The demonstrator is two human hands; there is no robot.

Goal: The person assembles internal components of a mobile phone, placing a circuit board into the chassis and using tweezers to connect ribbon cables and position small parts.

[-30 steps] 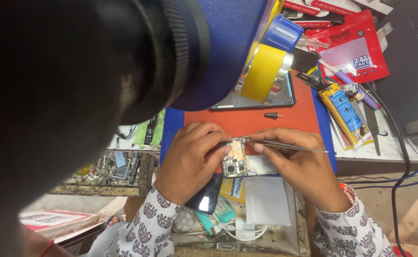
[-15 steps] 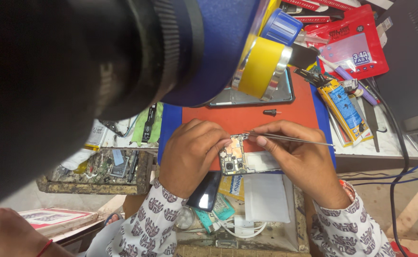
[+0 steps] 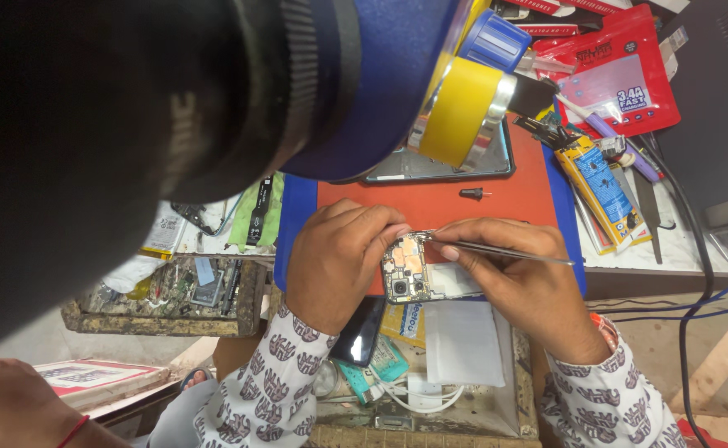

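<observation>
The left hand (image 3: 339, 261) curls around the left edge of an opened phone (image 3: 413, 270), its fingers pressed on the upper rim and holding the body steady over the near edge of the red work mat (image 3: 496, 211). The phone lies face down with its back removed, so a copper-coloured circuit board and small camera lenses show at its left end, and a pale panel fills its right half. The right hand (image 3: 521, 278) is closed on a pair of thin metal tweezers (image 3: 505, 249), pinched between thumb and forefingers; the tips rest at the top edge of the phone's board, just beside the left fingertips, while the long shaft points away to the right. The two hands sit close together, nearly touching above the phone. Both wrists wear white sleeves with a dark printed pattern. A small black screw-like piece (image 3: 472, 193) lies on the mat, well apart from the hands, and a dark flat screen panel (image 3: 430, 166) lies at the far edge of the mat. A large blue and yellow lamp head (image 3: 455, 99) hangs over the bench and hides much of the upper view. Red packets (image 3: 621, 79) lie at the far right, and a cluttered wooden tray (image 3: 165, 290) stands to the left
</observation>
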